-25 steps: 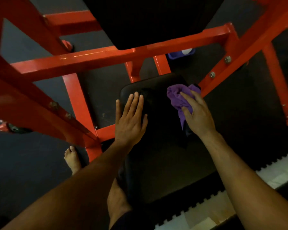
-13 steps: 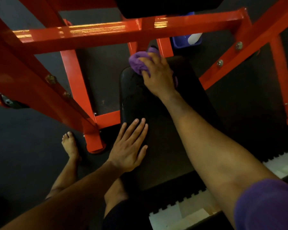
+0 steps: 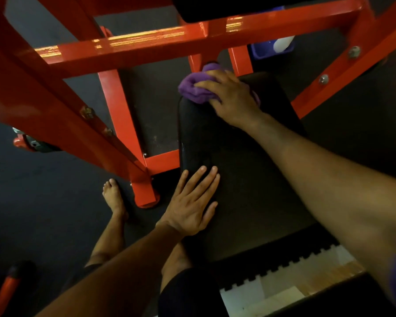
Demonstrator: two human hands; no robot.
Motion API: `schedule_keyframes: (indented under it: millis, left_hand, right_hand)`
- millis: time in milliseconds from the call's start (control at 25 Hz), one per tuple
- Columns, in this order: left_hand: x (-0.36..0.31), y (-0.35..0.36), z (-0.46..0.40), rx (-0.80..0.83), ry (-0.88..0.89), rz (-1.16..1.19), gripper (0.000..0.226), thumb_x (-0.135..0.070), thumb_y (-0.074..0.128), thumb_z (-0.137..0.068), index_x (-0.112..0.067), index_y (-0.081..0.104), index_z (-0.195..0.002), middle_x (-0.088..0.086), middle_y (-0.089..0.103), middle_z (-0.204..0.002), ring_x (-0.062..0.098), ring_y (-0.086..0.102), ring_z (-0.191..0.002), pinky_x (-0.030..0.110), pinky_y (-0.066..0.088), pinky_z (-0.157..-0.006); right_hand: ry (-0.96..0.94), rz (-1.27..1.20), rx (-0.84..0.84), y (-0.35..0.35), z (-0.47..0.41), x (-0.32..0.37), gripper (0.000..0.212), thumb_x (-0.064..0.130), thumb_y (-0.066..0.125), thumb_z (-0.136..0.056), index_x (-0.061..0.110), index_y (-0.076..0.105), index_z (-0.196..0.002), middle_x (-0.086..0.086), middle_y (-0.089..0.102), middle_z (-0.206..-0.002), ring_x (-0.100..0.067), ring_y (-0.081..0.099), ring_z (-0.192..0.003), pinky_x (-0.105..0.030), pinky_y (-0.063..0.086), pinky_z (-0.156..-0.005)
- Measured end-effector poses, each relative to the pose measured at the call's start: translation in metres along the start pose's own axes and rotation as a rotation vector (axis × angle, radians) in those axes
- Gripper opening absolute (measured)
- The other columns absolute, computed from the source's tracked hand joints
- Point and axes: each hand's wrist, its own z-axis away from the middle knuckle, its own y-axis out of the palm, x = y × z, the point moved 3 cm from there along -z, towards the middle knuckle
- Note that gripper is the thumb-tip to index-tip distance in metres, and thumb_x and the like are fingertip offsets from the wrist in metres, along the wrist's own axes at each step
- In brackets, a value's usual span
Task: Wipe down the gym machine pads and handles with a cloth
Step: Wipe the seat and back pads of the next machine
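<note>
The right hand [image 3: 233, 98] is curled over a bunched purple cloth [image 3: 196, 88], which is pressed against the far left corner of the black pad [image 3: 245, 170]. The left hand [image 3: 192, 205] is laid flat — fingers straight — on the pad's near left edge, well apart from the cloth. The pad is ringed by a red frame [image 3: 133, 45] on a dark rubber floor [image 3: 44, 202]; a bare foot [image 3: 113, 195] is set beside a frame leg.

Gym: red steel machine frame [image 3: 133, 45], black padded seat [image 3: 242, 161], dark rubber floor mats [image 3: 44, 202].
</note>
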Motion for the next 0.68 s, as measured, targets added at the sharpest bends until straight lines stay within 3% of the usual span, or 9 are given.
schedule_keyframes:
  millis: [160,320,400,480,600,680]
  left_hand:
    - [0.001,0.002,0.001,0.008,0.003,-0.013,0.064,-0.039,0.048,-0.103,-0.015,0.032,-0.161,0.001,0.023,-0.17,0.025,0.013,-0.159,0.053,0.008,-0.127]
    - [0.001,0.001,0.001,0.009,0.016,-0.013,0.065,-0.039,0.049,-0.103,-0.017,0.031,-0.161,0.0,0.022,-0.171,0.024,0.012,-0.159,0.052,0.005,-0.127]
    - [0.002,0.002,0.002,0.006,0.016,-0.007,0.065,-0.038,0.05,-0.103,-0.016,0.032,-0.161,0.0,0.022,-0.171,0.025,0.011,-0.159,0.052,0.006,-0.127]
    - [0.002,0.002,0.002,0.008,0.014,0.001,0.065,-0.038,0.05,-0.103,-0.015,0.031,-0.161,0.001,0.021,-0.171,0.025,0.01,-0.16,0.052,0.005,-0.128]
    - [0.001,0.001,0.003,0.014,0.017,0.002,0.066,-0.038,0.05,-0.103,-0.015,0.03,-0.162,0.002,0.02,-0.171,0.025,0.008,-0.16,0.053,0.006,-0.128]
    - [0.001,0.001,0.002,0.024,0.002,-0.013,0.066,-0.039,0.049,-0.103,-0.016,0.03,-0.162,0.001,0.02,-0.171,0.025,0.008,-0.16,0.054,0.006,-0.128]
  right_hand:
    - [-0.431,0.003,0.12,0.03,0.001,0.071,0.041,0.021,0.049,-0.085,0.025,0.07,-0.12,-0.002,0.06,-0.136,-0.034,0.048,-0.135,-0.047,0.033,-0.117]
    - [-0.547,0.035,0.319,0.008,0.057,0.04,0.043,0.01,0.061,-0.09,0.025,0.067,-0.129,-0.002,0.05,-0.148,-0.03,0.027,-0.15,-0.044,0.016,-0.124]
    - [-0.529,0.092,0.393,-0.012,0.078,0.0,0.047,0.009,0.064,-0.086,0.025,0.064,-0.13,-0.003,0.042,-0.155,-0.032,0.024,-0.15,-0.05,0.024,-0.12]
    - [-0.411,0.132,0.361,-0.025,0.073,-0.03,0.049,0.012,0.061,-0.085,0.024,0.061,-0.133,-0.003,0.033,-0.16,-0.037,0.025,-0.149,-0.057,0.033,-0.114]
    - [-0.092,0.045,0.122,-0.005,0.043,-0.011,0.044,0.007,0.056,-0.09,0.02,0.06,-0.132,-0.009,0.04,-0.154,-0.039,0.038,-0.14,-0.058,0.038,-0.112]
    - [0.023,-0.035,-0.026,0.019,0.029,0.02,0.045,0.007,0.051,-0.087,0.019,0.065,-0.128,-0.011,0.049,-0.148,-0.04,0.046,-0.134,-0.056,0.039,-0.11]
